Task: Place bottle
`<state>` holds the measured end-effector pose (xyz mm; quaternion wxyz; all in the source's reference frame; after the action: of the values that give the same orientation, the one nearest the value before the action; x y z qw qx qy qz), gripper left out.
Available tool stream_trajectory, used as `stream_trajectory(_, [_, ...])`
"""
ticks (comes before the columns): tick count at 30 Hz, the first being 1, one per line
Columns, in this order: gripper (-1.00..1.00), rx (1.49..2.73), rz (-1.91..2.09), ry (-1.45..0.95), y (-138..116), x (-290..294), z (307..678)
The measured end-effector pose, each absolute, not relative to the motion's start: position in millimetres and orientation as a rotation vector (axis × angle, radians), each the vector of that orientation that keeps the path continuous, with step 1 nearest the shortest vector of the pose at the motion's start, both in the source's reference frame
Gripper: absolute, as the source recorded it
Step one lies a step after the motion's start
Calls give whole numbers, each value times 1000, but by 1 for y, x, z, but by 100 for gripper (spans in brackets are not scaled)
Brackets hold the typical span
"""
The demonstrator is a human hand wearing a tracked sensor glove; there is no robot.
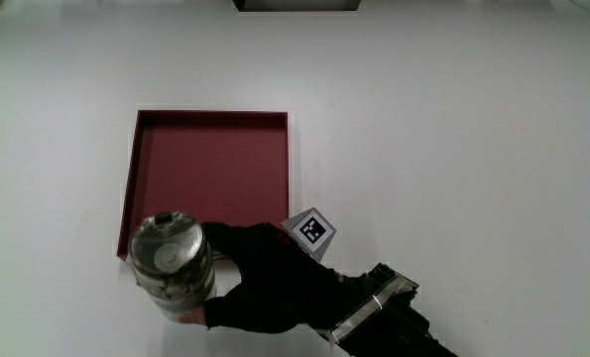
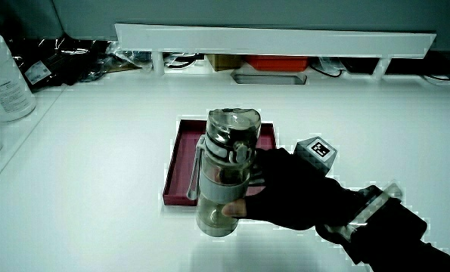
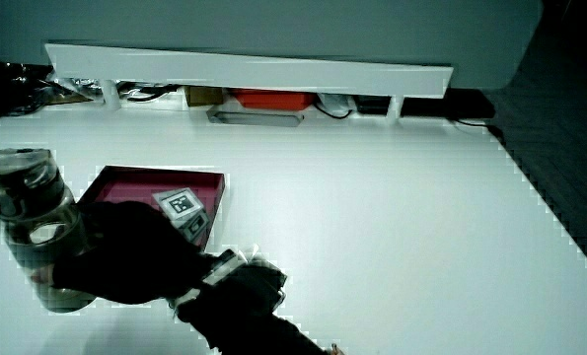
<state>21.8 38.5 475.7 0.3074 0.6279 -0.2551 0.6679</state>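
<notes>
— Bottle (image 1: 173, 266) placement was being judged: where was it held, and why there?

— It was held upright at the tray's (image 1: 210, 164) corner nearest the person, its base seemingly still off the surface, though contact could not be confirmed. The tray was probably meant as its resting place, since it was being carried level with the lid uppermost.

— And the hand (image 1: 265, 283)?

— It was wrapped around the bottle's middle from the side, fingers (image 2: 237, 208) closed firmly on the clear body; in a side view a fingertip was seen pressed against the lower part. Nothing else was touched.

— Was the tray occupied?

— Nothing was seen inside it. The marked cube (image 1: 311, 233) on the glove was seen over the tray's edge.
</notes>
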Motion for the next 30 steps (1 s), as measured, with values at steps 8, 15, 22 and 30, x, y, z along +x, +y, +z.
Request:
stream_trajectory(8, [0,1650,1744,-699,56,21,493])
stream_trajectory(15, [0,1674,1668,-652,69,22,512])
stream_trajectory(22, [0,1654,1666,-589,73,25,522])
stream_trajectory(30, [0,1663,1659,-607,73,24,524])
